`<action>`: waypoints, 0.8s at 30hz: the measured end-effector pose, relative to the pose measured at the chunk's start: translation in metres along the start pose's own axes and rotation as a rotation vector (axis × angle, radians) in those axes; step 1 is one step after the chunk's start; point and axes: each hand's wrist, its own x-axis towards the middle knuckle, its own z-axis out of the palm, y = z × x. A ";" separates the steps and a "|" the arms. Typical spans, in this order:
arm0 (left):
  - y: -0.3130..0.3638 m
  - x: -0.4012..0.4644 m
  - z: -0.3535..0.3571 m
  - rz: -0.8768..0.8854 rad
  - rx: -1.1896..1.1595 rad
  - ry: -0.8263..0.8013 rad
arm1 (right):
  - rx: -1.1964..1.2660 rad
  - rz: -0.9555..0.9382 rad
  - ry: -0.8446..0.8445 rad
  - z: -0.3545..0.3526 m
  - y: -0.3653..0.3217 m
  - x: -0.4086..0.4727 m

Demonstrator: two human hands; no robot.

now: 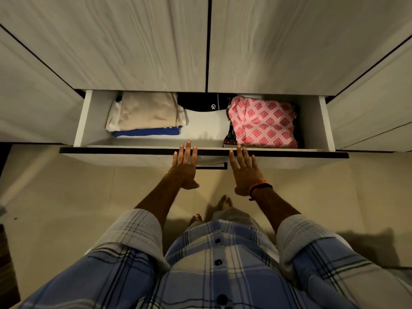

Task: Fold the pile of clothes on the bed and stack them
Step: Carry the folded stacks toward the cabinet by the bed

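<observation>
**plaidwatcher:** Working outward from the person: plaid shirt sleeves rolled up, bare feet on the tile floor (66, 197), both arms stretched toward 12 o'clock. The left hand (185, 166) and right hand (244, 172) are flat with fingers straight and spread, holding nothing, fingertips at the top edge of the drawer front (111, 156). There's a band on the right wrist (260, 189). A dark handle (211, 167) sits between the two hands, and neither one is on it.

**foldnstack:** So where are the clothes? No bed in view at all.

**plaidwatcher:** In the open drawer, already folded. At about 11 o'clock from the hands there's a beige stack (147, 113) lying on something blue (147, 132). A black garment (200, 103) is tucked at the back around 12, and a pink diamond-print piece (263, 121) sits at 1 o'clock over a darker patterned one. Beyond that, closed wardrobe doors (133, 41).

**foldnstack:** Sounds like the folding's done then.

**plaidwatcher:** That's my guess: it's the putting-away stage, with the stacks sitting in the drawer. Flat palms on the front look like a push to close it. If so, the next move wants even pressure from both hands so the drawer runs straight, and the pink piece near the front edge shouldn't get caught.
</observation>
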 end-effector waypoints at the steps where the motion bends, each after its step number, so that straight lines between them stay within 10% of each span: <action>1: -0.001 0.006 -0.004 -0.009 0.002 0.020 | 0.002 0.000 0.011 -0.004 0.002 0.007; 18: -0.025 0.104 -0.085 -0.022 -0.111 0.154 | 0.066 -0.021 0.081 -0.078 0.040 0.117; 24: -0.013 0.115 -0.096 -0.434 -0.818 0.330 | 1.131 0.335 0.456 -0.080 0.021 0.129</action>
